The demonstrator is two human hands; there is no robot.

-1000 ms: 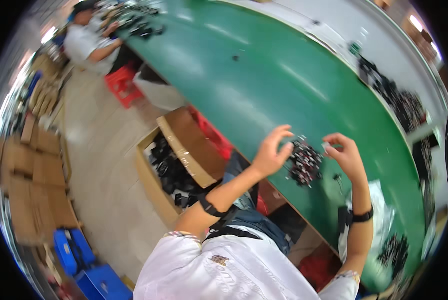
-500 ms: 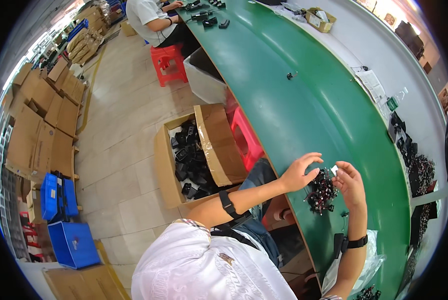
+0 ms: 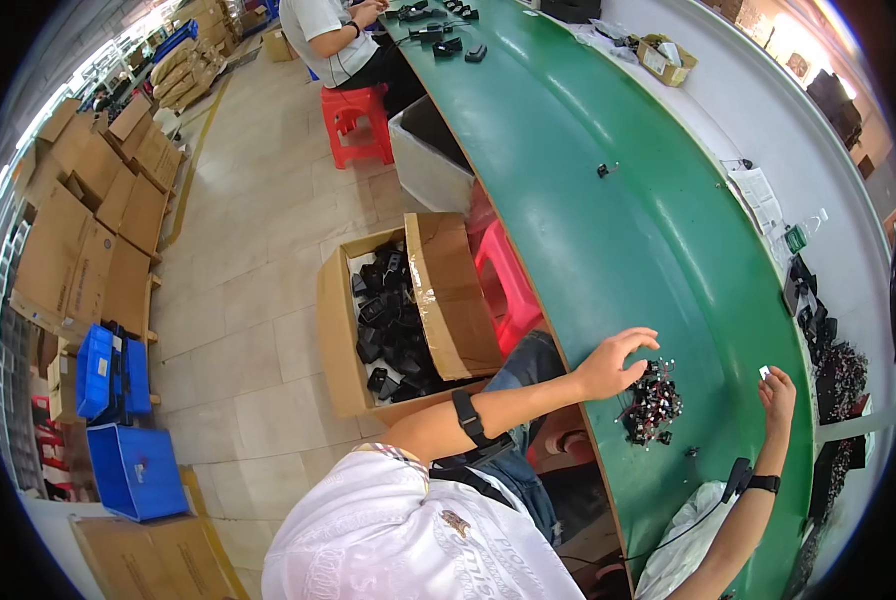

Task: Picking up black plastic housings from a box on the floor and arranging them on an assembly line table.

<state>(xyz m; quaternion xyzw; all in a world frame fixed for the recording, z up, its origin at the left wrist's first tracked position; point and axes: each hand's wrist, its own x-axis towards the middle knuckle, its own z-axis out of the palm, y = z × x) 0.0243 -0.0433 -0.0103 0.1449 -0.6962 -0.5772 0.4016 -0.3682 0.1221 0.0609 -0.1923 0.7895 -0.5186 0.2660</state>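
Note:
On the green bench lies a tangled heap of small black electronic parts (image 3: pixel 654 405) with bits of red and white and thin wires. My left hand (image 3: pixel 613 366) hovers at the far left edge of this heap, thumb and fingers apart, with nothing in it. Over toward the right side of the bench, my right hand (image 3: pixel 778 398) pinches a small white piece (image 3: pixel 765 371) between thumb and fingers; its exact kind is too small to tell. A single little wired part (image 3: pixel 691 453) lies between the heap and my right forearm.
Below the bench's left edge stands an open cardboard box (image 3: pixel 340 345) of black plastic housings. A clear plastic bag (image 3: pixel 683 540) lies under my right forearm. Along the wall sit a bottle (image 3: pixel 803 232) and dark wired bundles (image 3: pixel 840 375). A co-worker (image 3: pixel 333 40) sits farther up the bench.
My right hand has moved right, away from the heap, carrying the small white piece. My left hand has stayed beside the heap with its fingers apart. The whole view has shifted slightly.

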